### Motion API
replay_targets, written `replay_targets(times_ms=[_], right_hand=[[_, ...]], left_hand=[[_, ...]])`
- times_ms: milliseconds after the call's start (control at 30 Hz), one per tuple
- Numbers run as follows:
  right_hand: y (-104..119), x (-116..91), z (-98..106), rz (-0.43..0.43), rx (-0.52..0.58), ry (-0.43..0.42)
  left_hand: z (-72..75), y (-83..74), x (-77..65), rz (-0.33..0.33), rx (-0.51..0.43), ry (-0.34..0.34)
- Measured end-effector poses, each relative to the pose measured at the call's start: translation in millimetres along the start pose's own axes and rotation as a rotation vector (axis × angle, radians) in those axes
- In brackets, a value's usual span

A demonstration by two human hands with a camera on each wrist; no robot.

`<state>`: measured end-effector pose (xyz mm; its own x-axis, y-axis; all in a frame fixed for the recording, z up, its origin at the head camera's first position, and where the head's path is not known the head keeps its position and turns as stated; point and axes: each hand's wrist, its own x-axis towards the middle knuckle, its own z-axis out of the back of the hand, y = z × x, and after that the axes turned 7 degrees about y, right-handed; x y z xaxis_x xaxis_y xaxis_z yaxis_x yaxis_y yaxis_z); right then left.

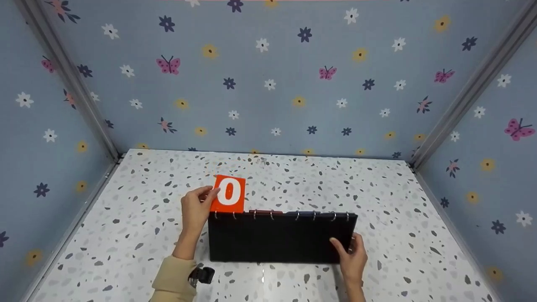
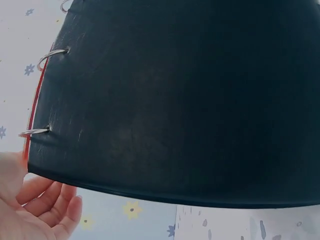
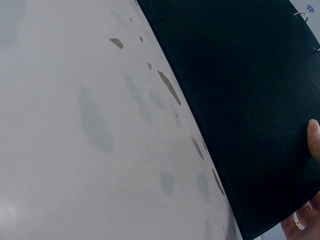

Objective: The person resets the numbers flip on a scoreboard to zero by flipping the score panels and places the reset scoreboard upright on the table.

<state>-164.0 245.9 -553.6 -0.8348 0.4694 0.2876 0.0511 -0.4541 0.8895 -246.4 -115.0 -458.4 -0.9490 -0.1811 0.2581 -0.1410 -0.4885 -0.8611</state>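
A black flip scoreboard (image 1: 277,239) stands on the speckled table, its plain black side toward me and metal rings along its top edge. At its upper left, my left hand (image 1: 196,209) pinches an orange number card (image 1: 216,205) with a white 0, which stands up above the board on its rings. In the left wrist view the black panel (image 2: 165,100) fills most of the frame, with the left fingers (image 2: 60,205) curled below its edge. My right hand (image 1: 353,258) grips the board's right side, thumb on the front face and fingers behind.
The white speckled table (image 1: 126,251) runs back to a blue flowered panel (image 1: 268,105), with similar panels at left and right joined by grey metal posts (image 1: 67,75). Thin red and dark card edges (image 1: 266,212) show above the board's top. A black strap device sits on the left wrist.
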Motion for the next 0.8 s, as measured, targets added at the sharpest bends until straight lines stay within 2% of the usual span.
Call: replay_targets(times_ms=[267, 433, 567, 700, 800], right_hand=[[0, 0, -1, 0.019, 0.0, 0.005], [2, -1, -2, 0.016, -0.001, 0.011], [3, -1, -1, 0.009, -0.001, 0.018], [3, 0, 2, 0.004, -0.002, 0.04], [3, 1, 6, 0.003, 0.007, 0.063]], left_hand=[[5.4, 7.3, -14.2, -0.039, -0.028, -0.049], [5.9, 10.8, -32.1, -0.022, -0.042, -0.091], [2.5, 14.1, -50.6, -0.016, -0.097, -0.117], [-3.4, 19.6, -68.7, 0.015, -0.172, -0.095], [-8.1, 25.7, -77.8, 0.034, -0.214, -0.047]])
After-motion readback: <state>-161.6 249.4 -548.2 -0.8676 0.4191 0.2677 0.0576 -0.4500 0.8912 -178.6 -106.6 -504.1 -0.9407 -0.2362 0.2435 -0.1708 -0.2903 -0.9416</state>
